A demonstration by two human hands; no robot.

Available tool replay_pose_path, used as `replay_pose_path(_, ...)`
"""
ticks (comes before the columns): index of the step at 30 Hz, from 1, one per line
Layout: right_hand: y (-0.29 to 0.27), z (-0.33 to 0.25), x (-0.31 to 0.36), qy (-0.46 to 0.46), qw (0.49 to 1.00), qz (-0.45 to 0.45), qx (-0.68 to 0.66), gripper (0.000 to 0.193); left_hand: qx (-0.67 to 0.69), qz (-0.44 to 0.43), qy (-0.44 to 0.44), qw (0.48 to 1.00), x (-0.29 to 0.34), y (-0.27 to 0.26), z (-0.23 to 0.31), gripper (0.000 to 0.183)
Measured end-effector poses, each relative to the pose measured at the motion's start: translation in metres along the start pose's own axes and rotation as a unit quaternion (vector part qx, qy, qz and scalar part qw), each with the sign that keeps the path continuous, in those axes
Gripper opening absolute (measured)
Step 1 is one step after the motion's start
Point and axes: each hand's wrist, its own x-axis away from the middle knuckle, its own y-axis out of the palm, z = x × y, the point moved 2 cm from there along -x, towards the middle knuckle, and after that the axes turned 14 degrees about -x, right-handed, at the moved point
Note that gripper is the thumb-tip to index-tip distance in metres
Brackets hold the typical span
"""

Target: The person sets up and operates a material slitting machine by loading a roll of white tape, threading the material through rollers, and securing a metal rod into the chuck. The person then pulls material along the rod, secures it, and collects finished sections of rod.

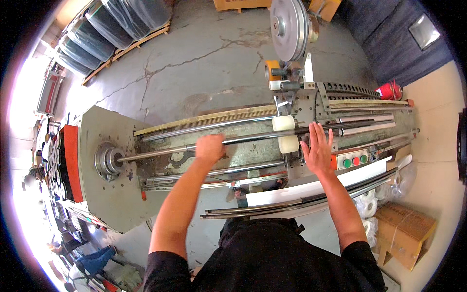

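Plainly, the largest thing is the long machine (250, 155), which stretches across the middle of the frame; were it to start turning now, skin or a sleeve could be caught, since both bare hands are at its working line. Next in size is the long rod (258, 136), which lies above the machine's bed. Its slender length could sag or whip, I judge, if it is held off-centre or supported unevenly. Its long axis runs almost straight across the frame, tipped slightly: the left end points at the round spindle collar (108, 159) at left centre, the darker right end rises a little toward the right side of the frame.

The left hand (210, 147) is curled in a fist and seems to grip the rod left of centre; a loose grip could let it slip lengthwise. The right hand (319, 147) is flat and spread, holding nothing, its fingertips at the rod; whether they press on it I cannot tell. The rod passes between two white rollers (288, 144), where fingers might get pinched. Smallest, the button panel (352, 161) sits beside the right wrist, so a careless forearm could knock a button.
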Motion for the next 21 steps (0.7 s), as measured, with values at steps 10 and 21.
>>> replay_pose_path(10, 0.0, 0.002, 0.0, 0.019, 1.0, 0.005, -0.001, 0.071, -0.034, -0.029, -0.115, 0.992, 0.083, 0.058, -0.22, 0.034)
replay_pose_path(21, 0.006, 0.005, -0.001, 0.016, 1.0, 0.013, -0.001, 0.073, 0.059, -0.065, 0.015, 0.996, 0.011, 0.002, -0.021, 0.068)
